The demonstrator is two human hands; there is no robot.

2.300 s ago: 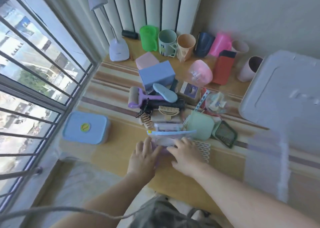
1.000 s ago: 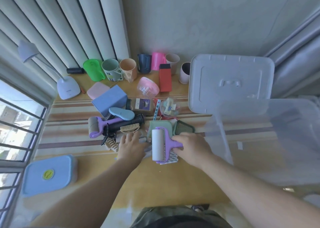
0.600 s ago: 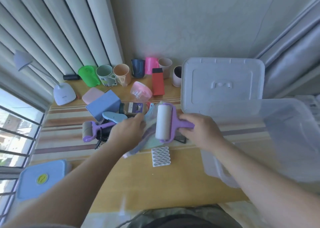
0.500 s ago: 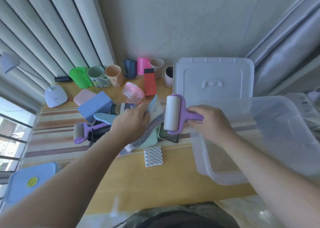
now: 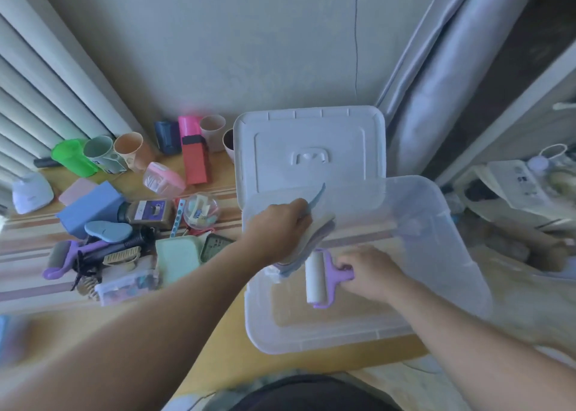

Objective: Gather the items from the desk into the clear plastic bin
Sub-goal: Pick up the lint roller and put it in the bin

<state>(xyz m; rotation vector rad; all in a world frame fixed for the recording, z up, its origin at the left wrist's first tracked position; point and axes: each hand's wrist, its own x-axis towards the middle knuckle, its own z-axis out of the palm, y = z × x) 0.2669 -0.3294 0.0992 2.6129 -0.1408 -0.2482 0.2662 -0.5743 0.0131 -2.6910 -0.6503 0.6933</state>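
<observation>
Right beside the right hand [image 5: 371,272] is a purple-framed lint roller with a white drum [image 5: 315,278], seen through the clear, colourless plastic storage bin [image 5: 448,254]. The left hand [image 5: 277,230] grips a clear flat pouch with a light-blue strip [image 5: 314,223]. Beyond the hands leans a white plastic bin lid [image 5: 311,148]. Left of the left hand: a pale mint-green square case [image 5: 177,256], a blue rectangular box [image 5: 90,206], a red flat box with a black end [image 5: 194,162] and a bright green translucent cup [image 5: 73,158], all on the tan wooden desk with brown and cream stripes [image 5: 28,286].

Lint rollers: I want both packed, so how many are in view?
2. One lint roller is in the right hand inside the clear bin; the other roller lies in the desk pile.
</observation>
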